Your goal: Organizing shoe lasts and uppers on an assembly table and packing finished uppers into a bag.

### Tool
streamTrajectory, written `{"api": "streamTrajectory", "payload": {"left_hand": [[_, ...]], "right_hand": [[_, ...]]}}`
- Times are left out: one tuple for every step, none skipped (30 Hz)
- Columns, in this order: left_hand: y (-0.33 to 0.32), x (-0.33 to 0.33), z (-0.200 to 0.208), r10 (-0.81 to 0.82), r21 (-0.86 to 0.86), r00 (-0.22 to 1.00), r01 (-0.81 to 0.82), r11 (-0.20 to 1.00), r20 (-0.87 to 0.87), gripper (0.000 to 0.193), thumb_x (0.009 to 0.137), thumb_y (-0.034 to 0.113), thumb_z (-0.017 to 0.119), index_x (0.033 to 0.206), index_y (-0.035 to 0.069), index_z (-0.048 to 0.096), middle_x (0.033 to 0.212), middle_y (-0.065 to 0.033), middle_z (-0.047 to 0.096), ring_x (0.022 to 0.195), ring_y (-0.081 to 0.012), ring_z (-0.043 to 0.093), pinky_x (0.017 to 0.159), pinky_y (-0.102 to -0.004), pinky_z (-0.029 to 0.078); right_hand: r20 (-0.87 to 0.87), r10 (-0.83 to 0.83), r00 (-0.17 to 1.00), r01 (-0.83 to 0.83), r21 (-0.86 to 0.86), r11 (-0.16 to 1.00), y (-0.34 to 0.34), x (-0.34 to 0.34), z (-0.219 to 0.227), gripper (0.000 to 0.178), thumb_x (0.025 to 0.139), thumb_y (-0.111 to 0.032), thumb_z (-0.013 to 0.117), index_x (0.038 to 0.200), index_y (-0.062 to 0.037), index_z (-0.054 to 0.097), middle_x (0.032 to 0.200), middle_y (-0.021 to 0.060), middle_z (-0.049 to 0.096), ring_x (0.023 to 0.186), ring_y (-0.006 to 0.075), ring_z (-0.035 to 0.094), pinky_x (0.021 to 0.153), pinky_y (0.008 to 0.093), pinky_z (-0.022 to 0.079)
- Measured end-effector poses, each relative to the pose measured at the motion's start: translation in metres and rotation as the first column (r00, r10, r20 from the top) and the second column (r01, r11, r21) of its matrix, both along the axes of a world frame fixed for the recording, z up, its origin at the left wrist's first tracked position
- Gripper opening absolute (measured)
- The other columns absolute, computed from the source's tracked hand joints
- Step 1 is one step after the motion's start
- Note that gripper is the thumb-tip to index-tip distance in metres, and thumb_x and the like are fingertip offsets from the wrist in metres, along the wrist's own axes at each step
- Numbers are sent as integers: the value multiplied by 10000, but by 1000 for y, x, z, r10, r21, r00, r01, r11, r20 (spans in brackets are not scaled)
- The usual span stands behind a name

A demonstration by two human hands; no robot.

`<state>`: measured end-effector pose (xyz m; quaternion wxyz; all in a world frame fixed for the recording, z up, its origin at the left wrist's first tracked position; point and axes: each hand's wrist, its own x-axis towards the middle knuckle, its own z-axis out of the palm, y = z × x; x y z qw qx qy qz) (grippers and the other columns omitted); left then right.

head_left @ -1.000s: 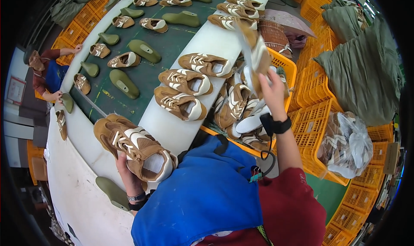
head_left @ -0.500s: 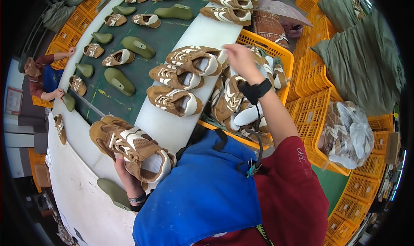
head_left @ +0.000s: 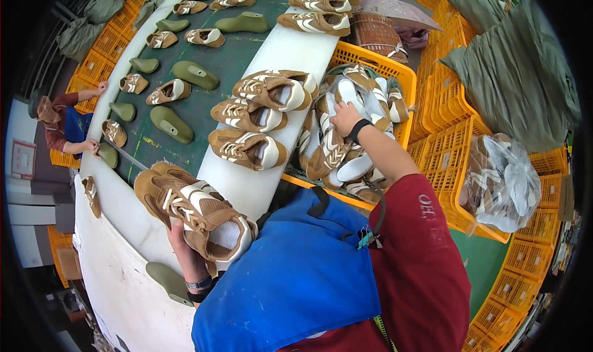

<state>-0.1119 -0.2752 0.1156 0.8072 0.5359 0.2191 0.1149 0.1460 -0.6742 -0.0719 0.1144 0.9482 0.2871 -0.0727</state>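
Note:
My left hand (head_left: 180, 241) is closed around a pair of brown sneakers (head_left: 204, 213) with white stripes and laces, held together above the white ledge by my body. Over the orange crate (head_left: 404, 74) to the right, my right hand (head_left: 347, 118) reaches down among a heap of similar brown and white sneakers (head_left: 324, 148). Its fingers are apart and touch the shoes near a white sole; none is lifted. Left of the crate, several laced brown sneakers (head_left: 250, 149) stand in a row on the white ledge (head_left: 238, 188).
Green shoe lasts (head_left: 172, 125) and brown shoe uppers (head_left: 168, 92) lie on the dark green belt (head_left: 213, 105). Another last (head_left: 168, 283) rests beside my left wrist. Across the belt, a co-worker (head_left: 62, 120) touches a last. Orange crates (head_left: 445, 167) and a clear bag of shoes (head_left: 500, 185) stand at right.
My right hand has moved from beside the row of sneakers on the ledge down into the crate. My left hand still holds the pair of sneakers. The view has shifted slightly.

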Motion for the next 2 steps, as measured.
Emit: {"api": "streamTrajectory", "payload": {"left_hand": [[0,-2,-1,0,9,1000,0,1000,27,568,855,290,492,1329,25,324,1251,-118,461,1107,-221,501,917,-351,434],[-1,-5,-2,16,12,1000,-16,1000,4,568,855,290,492,1329,25,324,1251,-118,461,1107,-221,501,917,-351,434]], "right_hand": [[15,77,997,-78,81,994,-9,0,4,167,703,-220,611,855,-179,667,999,71,522,1053,254,460,867,428,369],[-202,20,979,9,144,990,-13,8,7,210,699,-230,619,893,-166,666,1047,78,527,1123,265,431,900,446,361]]}}
